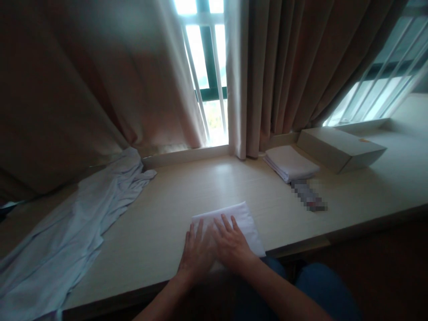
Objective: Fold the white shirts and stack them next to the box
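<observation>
A folded white cloth (250, 225) lies near the front edge of the wooden ledge. My left hand (196, 249) rests on its left part, slightly blurred, with the fingers stretched forward. Beside it my right hand (233, 243) lies flat on the middle of the cloth, fingers spread. Neither hand grips anything. Much of the cloth's near side is hidden under the hands.
Crumpled pale cloth (80, 223) covers the left of the ledge (150, 236). Back right are a folded white stack of cloth (290, 162), a blurred-out small item (308, 196) and a pale box (341, 145). Brown curtains (284, 67) hang behind, before barred windows.
</observation>
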A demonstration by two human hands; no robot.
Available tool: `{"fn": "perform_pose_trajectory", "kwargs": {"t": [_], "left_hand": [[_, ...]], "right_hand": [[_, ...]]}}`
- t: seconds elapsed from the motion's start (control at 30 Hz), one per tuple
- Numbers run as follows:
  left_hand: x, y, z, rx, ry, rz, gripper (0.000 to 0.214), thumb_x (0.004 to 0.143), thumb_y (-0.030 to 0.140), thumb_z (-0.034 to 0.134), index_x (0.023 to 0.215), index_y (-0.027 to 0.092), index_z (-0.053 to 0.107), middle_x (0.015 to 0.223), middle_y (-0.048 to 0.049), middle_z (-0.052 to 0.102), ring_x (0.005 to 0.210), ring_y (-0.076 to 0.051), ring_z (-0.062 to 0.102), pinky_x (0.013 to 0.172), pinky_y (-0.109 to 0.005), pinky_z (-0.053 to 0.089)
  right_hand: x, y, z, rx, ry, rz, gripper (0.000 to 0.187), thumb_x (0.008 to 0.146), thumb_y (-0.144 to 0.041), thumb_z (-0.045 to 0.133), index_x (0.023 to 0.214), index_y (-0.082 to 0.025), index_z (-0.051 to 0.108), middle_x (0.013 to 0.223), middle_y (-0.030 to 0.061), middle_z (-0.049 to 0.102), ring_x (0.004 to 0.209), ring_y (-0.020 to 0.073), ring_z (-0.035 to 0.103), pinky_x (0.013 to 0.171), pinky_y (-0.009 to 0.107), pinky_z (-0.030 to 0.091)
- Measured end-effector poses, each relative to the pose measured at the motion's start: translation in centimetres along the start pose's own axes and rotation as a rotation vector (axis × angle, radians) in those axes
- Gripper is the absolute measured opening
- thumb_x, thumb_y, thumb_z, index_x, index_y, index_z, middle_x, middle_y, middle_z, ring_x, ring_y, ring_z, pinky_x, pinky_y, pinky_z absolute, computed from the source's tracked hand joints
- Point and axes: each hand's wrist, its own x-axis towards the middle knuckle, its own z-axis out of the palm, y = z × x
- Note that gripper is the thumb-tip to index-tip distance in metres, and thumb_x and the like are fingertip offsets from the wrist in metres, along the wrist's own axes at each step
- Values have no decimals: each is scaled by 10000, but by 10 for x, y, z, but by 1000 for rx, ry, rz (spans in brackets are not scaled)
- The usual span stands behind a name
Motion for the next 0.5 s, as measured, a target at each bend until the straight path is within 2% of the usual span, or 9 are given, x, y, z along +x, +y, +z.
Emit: {"fn": "perform_pose_trajectory", "kwargs": {"t": [0.17, 0.3, 0.5], "left_hand": [[-1, 1, 4, 98, -25, -39, 677, 859, 354, 527, 1484, 216, 305, 1563, -151, 246, 1449, -398, 52, 1080, -581, 291], [2, 3, 0, 123, 15, 20, 652, 871, 336, 519, 1482, 237, 316, 1559, -127, 269, 1453, -382, 58, 1088, -566, 282], [1, -1, 3, 73, -14, -62, 706, 870, 467, 515, 1493, 231, 283, 1567, -138, 241, 1448, -379, 105, 1091, -572, 265]], "right_hand": [[9, 0, 14, 58, -108, 13, 638, 959, -525, 390, 1493, -195, 280, 1525, 131, 319, 1436, 317, 180, 1136, 570, 164], [10, 6, 14, 76, -125, 10, 681, 950, -587, 350, 1495, -185, 282, 1530, 122, 309, 1435, 313, 187, 1147, 546, 147], [16, 39, 5, 7, -142, 135, 757, 937, -644, 281, 1457, -99, 363, 1518, 164, 310, 1430, 299, 213, 1166, 494, 96]]}}
